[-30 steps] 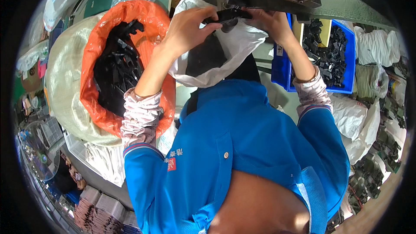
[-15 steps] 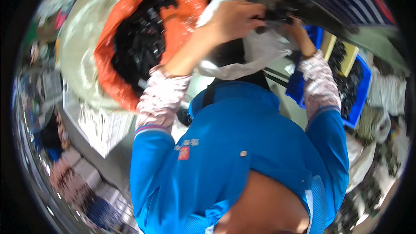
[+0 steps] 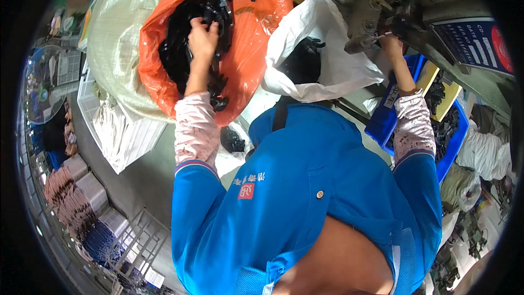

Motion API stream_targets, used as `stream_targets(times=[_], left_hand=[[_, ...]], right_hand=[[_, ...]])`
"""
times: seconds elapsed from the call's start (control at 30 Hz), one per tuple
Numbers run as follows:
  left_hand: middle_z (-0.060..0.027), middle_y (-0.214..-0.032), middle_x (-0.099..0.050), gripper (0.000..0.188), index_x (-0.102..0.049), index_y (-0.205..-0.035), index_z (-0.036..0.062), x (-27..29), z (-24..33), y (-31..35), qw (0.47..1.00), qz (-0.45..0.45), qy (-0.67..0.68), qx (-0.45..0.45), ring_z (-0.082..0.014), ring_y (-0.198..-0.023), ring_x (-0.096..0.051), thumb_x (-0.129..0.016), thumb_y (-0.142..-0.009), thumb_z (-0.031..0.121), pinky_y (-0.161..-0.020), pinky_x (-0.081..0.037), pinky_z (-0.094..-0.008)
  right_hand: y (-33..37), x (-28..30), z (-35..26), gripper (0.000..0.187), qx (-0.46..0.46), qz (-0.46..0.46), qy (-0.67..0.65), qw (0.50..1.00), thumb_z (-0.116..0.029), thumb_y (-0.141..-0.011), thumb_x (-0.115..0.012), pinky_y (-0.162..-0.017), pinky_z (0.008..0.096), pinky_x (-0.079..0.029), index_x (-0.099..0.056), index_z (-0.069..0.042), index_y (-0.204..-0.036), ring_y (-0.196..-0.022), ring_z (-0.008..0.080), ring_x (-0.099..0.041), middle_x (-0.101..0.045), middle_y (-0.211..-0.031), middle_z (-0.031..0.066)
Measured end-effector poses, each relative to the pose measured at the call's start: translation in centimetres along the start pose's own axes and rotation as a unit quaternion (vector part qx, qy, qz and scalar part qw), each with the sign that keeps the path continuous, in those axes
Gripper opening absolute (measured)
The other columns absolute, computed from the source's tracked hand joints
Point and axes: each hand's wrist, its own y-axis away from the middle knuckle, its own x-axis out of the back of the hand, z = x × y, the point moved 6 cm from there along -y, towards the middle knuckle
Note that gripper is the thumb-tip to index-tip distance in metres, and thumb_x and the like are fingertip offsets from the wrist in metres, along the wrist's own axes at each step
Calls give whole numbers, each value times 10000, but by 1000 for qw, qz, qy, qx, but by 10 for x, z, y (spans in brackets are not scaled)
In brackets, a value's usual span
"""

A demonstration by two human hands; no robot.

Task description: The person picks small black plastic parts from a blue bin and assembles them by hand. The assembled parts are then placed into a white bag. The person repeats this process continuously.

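My left hand (image 3: 203,42) reaches into an orange plastic bag (image 3: 254,43), its fingers apart and curved over a heap of glossy black plastic parts (image 3: 177,49). No part shows clearly lifted in it. At the upper right, my right hand (image 3: 391,45) is raised against the dark metal head of a machine (image 3: 367,24). Its fingers look closed at the machine, and what they hold is too small and partly hidden to name. Between my hands, a white woven bag (image 3: 349,71) gapes below the machine head, with black pieces (image 3: 305,63) inside.
Blue bins (image 3: 457,145) with black parts stand under my right forearm, a yellow divider (image 3: 446,95) among them. A large pale sack (image 3: 112,49) surrounds the orange bag. A white crate (image 3: 144,139) with pale strips sits at the left. The machine carries a blue label plate (image 3: 472,43).
My left hand has moved from the machine head leftward into the orange bag, onto the black parts. My right hand stays at the machine. The whole view has shifted and sharpened.
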Motion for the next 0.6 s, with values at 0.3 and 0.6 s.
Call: stream_targets(times=[0.3, 0.6], left_hand=[[-262, -1176, -633, 699, -449, -1280, 28, -28, -21, -55, 984, -71, -140, 90, -416, -1101, -616, -742, -770, 404, -944, -492, -467], [-43, -812, -616, 217, -645, -971, -26, -20, -68, -2, 846, -157, 471, 194, -155, -709, -579, -657, -871, 166, -733, -564, -345]], right_hand=[[67, 134, -9, 164, -251, -13, -900, 355, -81, -883, -687, -709, 301, -556, -697, 19, -1012, -751, 151, -653, -711, -916, 82], [72, 186, -12, 142, -157, 34, -911, 380, -113, -877, -693, -765, 295, -502, -713, -41, -998, -796, 143, -614, -686, -900, 59]])
